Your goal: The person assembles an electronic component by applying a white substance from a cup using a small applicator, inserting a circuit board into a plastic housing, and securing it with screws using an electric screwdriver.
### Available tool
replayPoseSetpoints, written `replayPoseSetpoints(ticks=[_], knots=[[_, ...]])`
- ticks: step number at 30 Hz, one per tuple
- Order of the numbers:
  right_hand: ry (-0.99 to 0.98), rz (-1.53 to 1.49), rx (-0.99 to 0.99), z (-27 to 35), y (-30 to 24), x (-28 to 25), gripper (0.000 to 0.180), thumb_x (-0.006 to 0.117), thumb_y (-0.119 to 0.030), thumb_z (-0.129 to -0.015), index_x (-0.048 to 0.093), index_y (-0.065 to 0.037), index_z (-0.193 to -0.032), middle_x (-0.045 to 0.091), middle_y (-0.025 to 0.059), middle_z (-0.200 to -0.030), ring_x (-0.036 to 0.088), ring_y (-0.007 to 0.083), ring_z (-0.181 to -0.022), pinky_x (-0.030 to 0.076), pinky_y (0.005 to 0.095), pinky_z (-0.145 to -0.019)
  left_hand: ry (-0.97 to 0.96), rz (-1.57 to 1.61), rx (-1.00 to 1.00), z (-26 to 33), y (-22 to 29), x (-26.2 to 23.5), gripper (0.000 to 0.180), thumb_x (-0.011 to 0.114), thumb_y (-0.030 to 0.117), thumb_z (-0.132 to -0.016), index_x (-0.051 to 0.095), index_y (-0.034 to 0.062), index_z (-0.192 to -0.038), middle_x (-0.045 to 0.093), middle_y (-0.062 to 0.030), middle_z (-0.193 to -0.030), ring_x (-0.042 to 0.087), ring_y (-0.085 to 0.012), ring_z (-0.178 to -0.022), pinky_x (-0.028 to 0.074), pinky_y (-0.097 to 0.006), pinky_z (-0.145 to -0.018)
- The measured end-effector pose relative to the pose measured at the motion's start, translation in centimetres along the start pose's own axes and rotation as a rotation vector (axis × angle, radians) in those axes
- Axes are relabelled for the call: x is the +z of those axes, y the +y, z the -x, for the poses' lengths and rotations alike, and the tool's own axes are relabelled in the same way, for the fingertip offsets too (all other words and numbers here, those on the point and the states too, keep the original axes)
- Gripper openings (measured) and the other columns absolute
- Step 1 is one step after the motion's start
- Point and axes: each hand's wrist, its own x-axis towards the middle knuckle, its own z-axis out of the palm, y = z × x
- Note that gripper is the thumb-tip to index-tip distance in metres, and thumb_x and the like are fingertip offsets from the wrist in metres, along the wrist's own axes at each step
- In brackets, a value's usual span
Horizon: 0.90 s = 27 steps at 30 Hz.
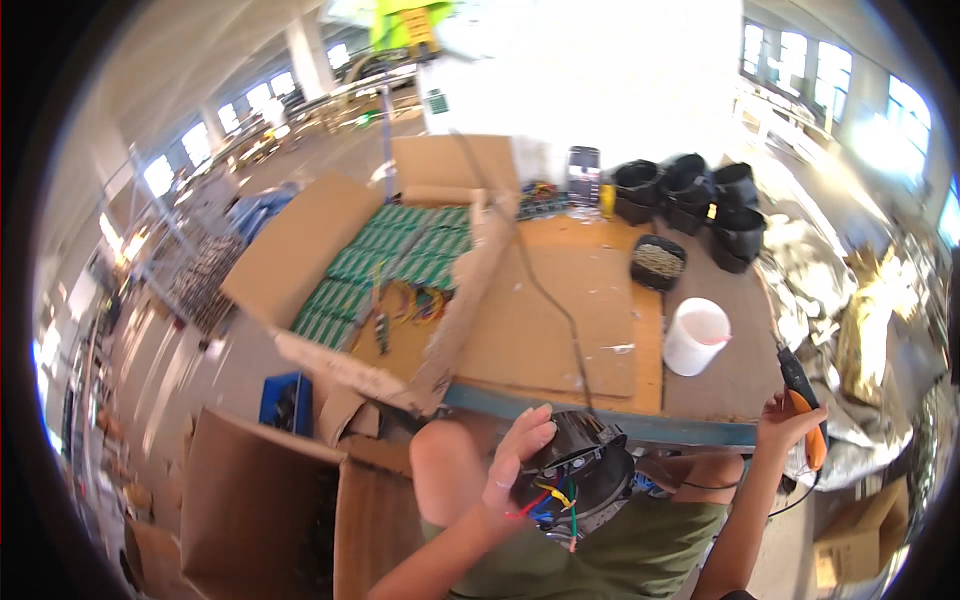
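Note:
Over my lap, my left hand [515,460] grips the left side of a black round plastic housing [575,450], its open side showing. Red, yellow, blue and green wires [552,497] hang out of it toward me. My right hand [788,420], off to the right, is closed around an orange and black corded electric screwdriver [799,385]. The tool points up and away, with its thin shaft apart from the housing. Its dark cord curves down below the hand. What the housing rests on underneath is hidden.
A cardboard box [470,300] of green circuit boards [365,262] stands on the table's left. Beyond the cardboard sheet [555,330] are a phone [583,175] and several black housings [688,190]. A screw-filled black bowl [657,262] and white cup [695,338] stand right. An open carton [260,500] is lower left.

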Motion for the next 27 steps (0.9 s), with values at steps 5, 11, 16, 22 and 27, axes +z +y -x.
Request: replayPoseSetpoints(ticks=[5,11,16,22,27], knots=[[0.336,-0.228,0.372,-6.3,3.4,1.1,0.059,0.043,-0.051,-0.096,0.063,0.003,-0.109,0.068,0.0164,-0.093,0.068,0.0298,-0.084,0.060,0.0351,-0.073,0.054,-0.524,-0.271,-0.9,6.6,-10.6,0.099,0.088,0.017,-0.066,0.027,0.0037,-0.144,0.051,-0.0195,-0.130,0.059,-0.0309,-0.112,0.050,-0.041,-0.095],[0.187,-0.345,0.538,-3.1,2.7,3.1,0.043,0.054,-0.034,-0.095,0.061,0.006,-0.112,0.065,0.0198,-0.100,0.066,0.0303,-0.093,0.059,0.0340,-0.083,0.593,-0.791,-0.604,5.8,11.2,-27.4,0.094,0.075,-0.005,-0.069,0.026,0.0039,-0.149,0.046,-0.0140,-0.135,0.053,-0.0256,-0.115,0.045,-0.036,-0.099],[-0.728,0.063,-0.216,21.3,-0.2,13.3,0.013,0.053,-0.021,-0.095,0.050,-0.009,-0.098,0.045,0.0007,-0.082,0.043,0.0138,-0.074,0.038,0.0295,-0.066,0.774,-1.004,-0.995,27.7,8.3,-45.6,0.096,0.079,-0.003,-0.069,0.026,-0.0023,-0.148,0.046,-0.0166,-0.136,0.050,-0.0278,-0.120,0.041,-0.039,-0.105],[-1.234,-0.036,-0.156,32.3,-5.5,16.0,0.010,0.066,-0.012,-0.089,0.057,-0.013,-0.087,0.061,0.0037,-0.096,0.058,0.0157,-0.083,0.041,0.0288,-0.074,0.529,-1.612,-1.427,46.0,7.9,-48.8,0.083,0.078,0.007,-0.074,0.032,-0.0067,-0.143,0.050,-0.0201,-0.132,0.050,-0.0323,-0.121,0.042,-0.045,-0.103],[-1.527,-0.228,-0.214,33.7,-6.1,18.6,0.016,0.059,0.004,-0.093,0.059,-0.009,-0.083,0.058,0.0060,-0.109,0.067,0.0192,-0.097,0.043,0.0352,-0.084,0.445,-1.873,-1.710,46.4,7.8,-47.0,0.082,0.078,0.021,-0.075,0.034,-0.0058,-0.139,0.051,-0.0225,-0.127,0.049,-0.0362,-0.119,0.042,-0.052,-0.099]])
